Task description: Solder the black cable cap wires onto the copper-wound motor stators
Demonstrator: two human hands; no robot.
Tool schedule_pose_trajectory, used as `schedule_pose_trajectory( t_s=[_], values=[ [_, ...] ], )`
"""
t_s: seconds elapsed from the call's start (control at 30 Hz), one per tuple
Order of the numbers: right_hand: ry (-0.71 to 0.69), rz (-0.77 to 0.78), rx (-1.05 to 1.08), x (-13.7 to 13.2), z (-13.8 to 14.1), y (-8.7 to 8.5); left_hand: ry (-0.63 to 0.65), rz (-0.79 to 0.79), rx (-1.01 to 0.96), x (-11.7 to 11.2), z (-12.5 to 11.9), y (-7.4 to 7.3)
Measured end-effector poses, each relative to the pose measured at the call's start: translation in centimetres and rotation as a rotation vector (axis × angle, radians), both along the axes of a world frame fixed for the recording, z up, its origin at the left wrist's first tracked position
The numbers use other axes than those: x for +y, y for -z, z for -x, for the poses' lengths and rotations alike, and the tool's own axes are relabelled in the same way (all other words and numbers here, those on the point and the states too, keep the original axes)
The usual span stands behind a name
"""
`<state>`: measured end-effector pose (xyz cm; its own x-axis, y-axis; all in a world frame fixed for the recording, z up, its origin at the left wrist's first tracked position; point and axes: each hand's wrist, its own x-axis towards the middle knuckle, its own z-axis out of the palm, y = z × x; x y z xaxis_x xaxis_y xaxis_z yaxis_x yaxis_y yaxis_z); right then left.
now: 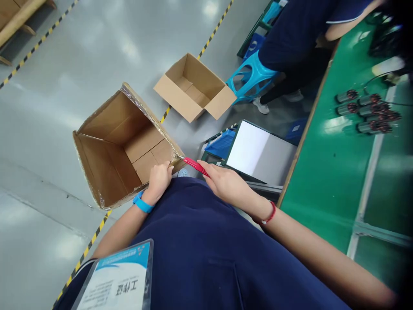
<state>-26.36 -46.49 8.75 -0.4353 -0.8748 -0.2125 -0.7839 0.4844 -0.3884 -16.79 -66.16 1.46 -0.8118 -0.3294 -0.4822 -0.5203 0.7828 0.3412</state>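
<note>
The left hand (159,176) is gripping the near corner of the box (109,142), fingers closed on it. The right hand (226,185) is clasping a red knife (195,165) at that corner. Its blade, seemingly at the seam, could slip into the left fingers just beside it. A second box (193,86) and stool (248,75) are sitting farther off, and the desk (338,172) is crowding the right.

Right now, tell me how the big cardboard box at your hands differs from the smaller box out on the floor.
The big box is clearly larger than the small box. The big box has shiny tape along its rim; the small box has bare, spread flaps. The left hand grips the big box and the red cutter in the right hand meets its corner; the small box lies untouched. Both are brown, open, empty.
</note>
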Motion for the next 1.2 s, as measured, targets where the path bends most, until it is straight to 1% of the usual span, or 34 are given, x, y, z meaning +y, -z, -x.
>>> schedule_pose_trajectory(
  t_s=[0.07,0.2,0.33,0.43,0.57,0.67,0.77,0.87,0.93,1.03,1.13,1.2],
  values=[
    [-0.032,-0.078,0.037,-0.7,0.1,-0.2,0.004,-0.015,0.003,0.3,-0.1,0.2],
    [-0.098,-0.246,0.084,-2.5,0.3,-1.2,0.002,-0.034,0.002,0.4,-0.1,0.5],
    [-0.113,-0.393,0.175,-4.6,-0.3,-2.2,-0.003,-0.049,-0.013,0.6,0.0,0.5],
    [-0.119,-0.522,0.201,-5.8,-0.9,-3.2,0.007,-0.072,-0.020,1.1,0.0,0.6],
    [-0.142,-0.659,0.162,-6.1,-1.4,-4.6,0.026,-0.088,-0.033,1.7,-0.2,1.0],
    [-0.130,-0.707,0.158,-5.3,-1.8,-4.9,0.050,-0.096,-0.043,2.0,-0.2,1.4],
    [-0.067,-0.723,0.156,-3.8,-2.1,-4.3,0.077,-0.100,-0.051,2.0,0.0,1.7],
    [0.021,-0.704,0.138,-2.1,-2.0,-3.1,0.105,-0.093,-0.059,1.7,0.6,1.7],
    [0.065,-0.660,0.120,-1.1,-1.7,-2.1,0.124,-0.089,-0.057,1.6,1.1,1.6],
    [0.100,-0.557,0.085,-0.1,-1.2,-0.3,0.150,-0.085,-0.042,1.4,1.9,1.5],
    [0.136,-0.460,0.041,1.0,-0.8,2.2,0.168,-0.081,-0.023,1.1,2.6,1.3],
    [0.193,-0.457,-0.006,2.7,-0.7,3.8,0.166,-0.070,-0.012,0.7,3.0,1.1]
  ],
)
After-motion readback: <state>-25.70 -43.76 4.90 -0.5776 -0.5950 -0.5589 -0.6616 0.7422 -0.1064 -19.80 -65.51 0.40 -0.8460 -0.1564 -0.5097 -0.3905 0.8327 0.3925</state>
